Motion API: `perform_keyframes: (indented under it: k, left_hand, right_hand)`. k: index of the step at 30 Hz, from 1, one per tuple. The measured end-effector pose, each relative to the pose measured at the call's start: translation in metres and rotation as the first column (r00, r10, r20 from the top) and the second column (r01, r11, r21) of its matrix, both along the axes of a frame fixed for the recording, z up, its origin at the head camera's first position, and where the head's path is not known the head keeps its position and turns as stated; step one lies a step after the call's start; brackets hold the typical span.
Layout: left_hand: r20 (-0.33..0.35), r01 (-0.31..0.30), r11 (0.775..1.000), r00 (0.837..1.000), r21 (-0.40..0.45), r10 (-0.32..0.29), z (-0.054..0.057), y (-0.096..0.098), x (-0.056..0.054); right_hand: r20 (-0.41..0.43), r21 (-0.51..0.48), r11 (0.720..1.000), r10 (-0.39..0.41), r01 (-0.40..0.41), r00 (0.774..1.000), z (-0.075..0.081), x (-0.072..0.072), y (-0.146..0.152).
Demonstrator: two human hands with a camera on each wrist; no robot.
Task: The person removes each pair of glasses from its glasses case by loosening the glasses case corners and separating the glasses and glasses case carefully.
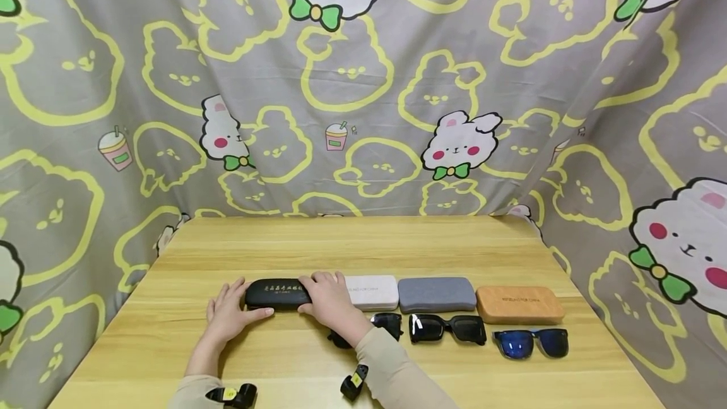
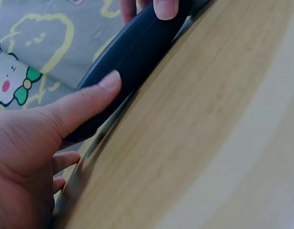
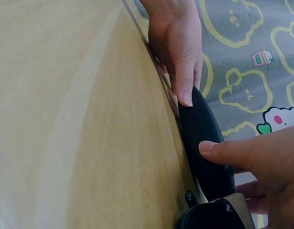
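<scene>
A black glasses case (image 1: 276,295) with gold lettering lies closed on the table, at the left end of a row of cases. My left hand (image 1: 228,312) grips its left end, thumb along the front side and fingers behind. My right hand (image 1: 327,298) holds the right end of the same case between thumb and fingers. In the left wrist view, the left thumb presses on the dark side of the case (image 2: 132,57). Under my right wrist, a pair of black sunglasses (image 1: 389,322) is partly hidden. Just right of that hand sits a white glasses case (image 1: 375,292).
Further right in the row are a grey-blue case (image 1: 437,295) and an orange case (image 1: 520,305). In front of them lie black sunglasses (image 1: 447,329) and blue-lensed sunglasses (image 1: 531,343). A patterned curtain (image 1: 363,81) surrounds the wooden table (image 1: 363,242) at the back and sides.
</scene>
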State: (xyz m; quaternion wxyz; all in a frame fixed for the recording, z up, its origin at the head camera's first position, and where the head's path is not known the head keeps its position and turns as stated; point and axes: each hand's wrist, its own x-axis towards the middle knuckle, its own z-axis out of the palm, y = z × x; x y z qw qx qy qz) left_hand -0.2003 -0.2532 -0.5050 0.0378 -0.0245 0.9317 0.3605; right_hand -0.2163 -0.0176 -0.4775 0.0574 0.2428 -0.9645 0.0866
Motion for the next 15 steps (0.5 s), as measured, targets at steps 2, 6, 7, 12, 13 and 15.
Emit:
perform_keyframes:
  k: [2,6,7,12,13,15]
  left_hand:
    - [-0.006,-0.002,1.0,1.0,-0.007,0.002,0.0004,0.0004,-0.0004]
    - [-0.015,-0.001,1.0,1.0,-0.013,0.001,0.0007,0.0009,-0.0008]
    - [-0.016,-0.003,1.0,1.0,-0.013,0.002,0.0006,0.001,-0.0008]
    - [-0.019,-0.022,1.0,1.0,-0.018,0.022,-0.001,0.0013,-0.0007]
    - [-0.022,-0.028,0.999,0.999,-0.02,0.027,-0.0014,0.0014,-0.0007]
    - [-0.028,-0.036,0.999,0.999,-0.026,0.036,-0.0022,0.0016,-0.0008]
  right_hand:
    - [0.002,-0.006,1.0,-0.003,0.003,1.0,0.0006,-0.0001,-0.0005]
    - [0.005,-0.008,1.0,-0.006,0.006,1.0,0.0012,-0.0003,-0.0011]
    - [0.006,-0.006,1.0,-0.006,0.006,1.0,0.0012,-0.0003,-0.0011]
    - [0.003,-0.006,1.0,0.002,-0.002,1.0,-0.0008,-0.0017,-0.0013]
    - [0.0,-0.003,1.0,0.004,-0.004,1.0,-0.0013,-0.0021,-0.0012]
    - [-0.008,0.005,1.0,0.009,-0.009,1.0,-0.0023,-0.0029,-0.0008]
